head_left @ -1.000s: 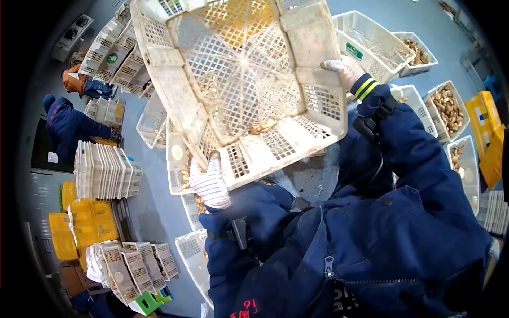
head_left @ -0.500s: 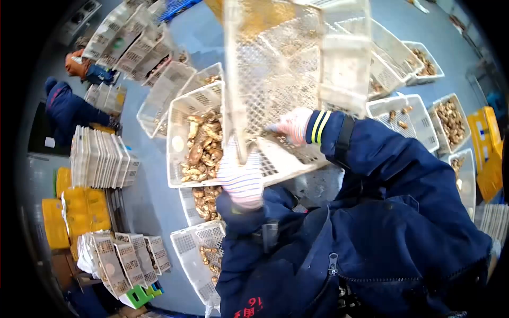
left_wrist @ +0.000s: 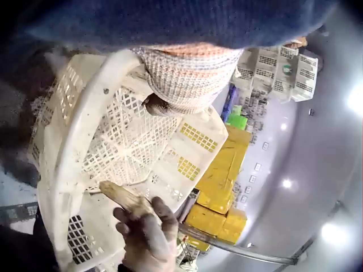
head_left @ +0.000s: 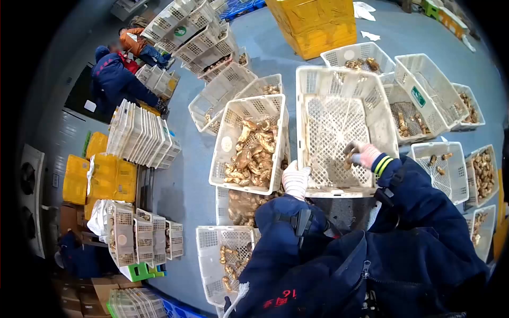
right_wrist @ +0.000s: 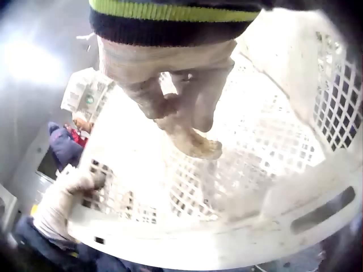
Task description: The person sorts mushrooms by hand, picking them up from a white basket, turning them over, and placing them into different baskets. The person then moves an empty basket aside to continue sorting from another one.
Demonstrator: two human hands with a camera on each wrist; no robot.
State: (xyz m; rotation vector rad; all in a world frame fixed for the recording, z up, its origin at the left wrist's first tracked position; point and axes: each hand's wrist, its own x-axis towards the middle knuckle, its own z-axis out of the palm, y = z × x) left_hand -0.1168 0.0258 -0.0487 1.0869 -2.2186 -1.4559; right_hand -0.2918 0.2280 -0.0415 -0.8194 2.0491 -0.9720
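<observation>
A white slatted plastic crate (head_left: 339,119) stands in front of me, its mesh floor largely bare. My gloved left hand (head_left: 295,181) grips its near left rim, fingers over the wall; the right wrist view shows the same left hand (right_wrist: 68,195) at the crate's edge. Inside the crate, my gloved right hand (head_left: 365,155) pinches a mushroom (left_wrist: 126,199) by thumb and fingers, the pale stem sticking out past the fingertips. In the right wrist view, that mushroom (right_wrist: 195,144) hangs over the bright mesh floor. A crate heaped with brown mushrooms (head_left: 252,159) is at the left.
Another crate with a few mushrooms (head_left: 229,267) lies nearer on the left. On the right are a sparse crate (head_left: 442,180) and a full one (head_left: 483,175). A yellow box (head_left: 315,26) stands beyond. Two people work at the far left, beside stacked crates (head_left: 140,135).
The raised, tilted crate has come down in front of me. My right hand has let go of its rim, reached inside and taken a mushroom. My left hand stays at the rim.
</observation>
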